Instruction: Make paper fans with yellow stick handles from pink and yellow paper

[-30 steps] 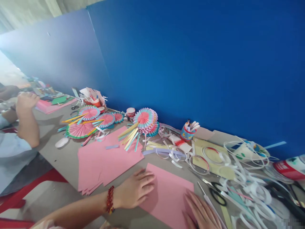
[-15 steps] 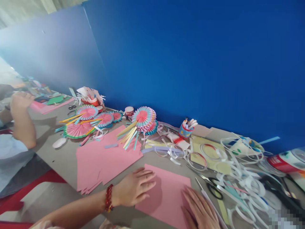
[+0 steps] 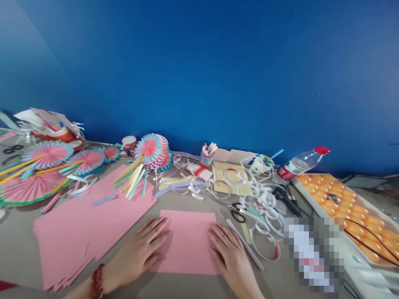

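A sheet of pink paper (image 3: 187, 245) lies flat on the grey table in front of me. My left hand (image 3: 145, 247), with a red bead bracelet at the wrist, rests its outstretched fingers on the sheet's left edge. Over the right edge lie the spread fingers of my right hand (image 3: 229, 253), palm down. A stack of larger pink paper (image 3: 77, 224) sits to the left of my left hand. Just right of my right hand are a white stick-like rod (image 3: 246, 246) and black-handled scissors (image 3: 238, 215).
Pleated paper fans (image 3: 46, 153) lie at the left, and another bunch of fans (image 3: 151, 149) stands behind the stack. Curled white paper strips (image 3: 264, 207), a pen cup (image 3: 207, 157), a tilted plastic bottle (image 3: 301, 164) and a tray of orange domes (image 3: 343, 197) occupy the right. A blue wall rises behind.
My view has swung to the right, bringing the bottle and orange tray into sight and the other person out of it. Both hands stay on the pink sheet, which now sits squarely before me.
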### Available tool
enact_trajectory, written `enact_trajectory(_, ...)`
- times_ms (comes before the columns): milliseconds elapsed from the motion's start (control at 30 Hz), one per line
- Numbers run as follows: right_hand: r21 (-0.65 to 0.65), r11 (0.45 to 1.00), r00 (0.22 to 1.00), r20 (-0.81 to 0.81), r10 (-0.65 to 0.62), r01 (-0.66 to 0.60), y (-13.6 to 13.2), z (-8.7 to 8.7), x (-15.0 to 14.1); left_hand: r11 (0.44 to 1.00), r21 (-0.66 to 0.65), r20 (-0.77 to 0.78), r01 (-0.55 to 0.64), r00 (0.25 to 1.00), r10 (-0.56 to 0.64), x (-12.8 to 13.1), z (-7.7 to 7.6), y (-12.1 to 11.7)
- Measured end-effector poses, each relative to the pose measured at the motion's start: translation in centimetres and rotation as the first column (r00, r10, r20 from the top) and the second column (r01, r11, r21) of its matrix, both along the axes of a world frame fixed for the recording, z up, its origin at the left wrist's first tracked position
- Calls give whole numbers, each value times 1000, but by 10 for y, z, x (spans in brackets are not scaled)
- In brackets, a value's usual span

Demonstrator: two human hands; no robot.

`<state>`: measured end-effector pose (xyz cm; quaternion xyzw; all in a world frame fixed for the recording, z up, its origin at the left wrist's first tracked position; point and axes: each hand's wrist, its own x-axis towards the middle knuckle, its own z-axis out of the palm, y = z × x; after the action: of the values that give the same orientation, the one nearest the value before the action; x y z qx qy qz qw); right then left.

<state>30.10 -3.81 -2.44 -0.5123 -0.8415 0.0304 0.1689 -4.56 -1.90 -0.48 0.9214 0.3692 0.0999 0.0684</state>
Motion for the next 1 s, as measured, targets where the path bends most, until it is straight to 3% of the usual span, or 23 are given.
enact_trajectory(233, 2, 999, 998, -56, 35, -34, 1, 9, 6, 1000, 22, -89, 2, 996, 0, -4, 3, 3)
enact_trajectory(400, 53, 994, 970, -231, -77, 91, -7, 17, 17, 995, 96, -59, -13, 998, 19, -10, 2, 5)
enact_trajectory(533, 114, 974, 951, -268, -157, 193, -13, 23, 36, 988, 154, -29, 18, 999, -14, -9, -3, 8)
enact_trajectory(700, 234, 876, 900, -219, -376, 422, -21, 27, 85, 964, 257, -72, 68, 996, -51, -6, -8, 16)
enact_trajectory(867, 311, 738, 799, -177, -575, 599, -28, 29, 127, 956, 249, -154, 155, 981, -119, -4, -10, 22)
enact_trajectory(933, 292, 753, 807, -168, -566, 590, -28, 29, 131, 960, 229, -140, 160, 982, -130, -5, -11, 22)
enact_trajectory(1000, 218, 819, 847, -166, -505, 531, -28, 28, 127, 969, 208, -119, 136, 986, -113, -8, -13, 20)
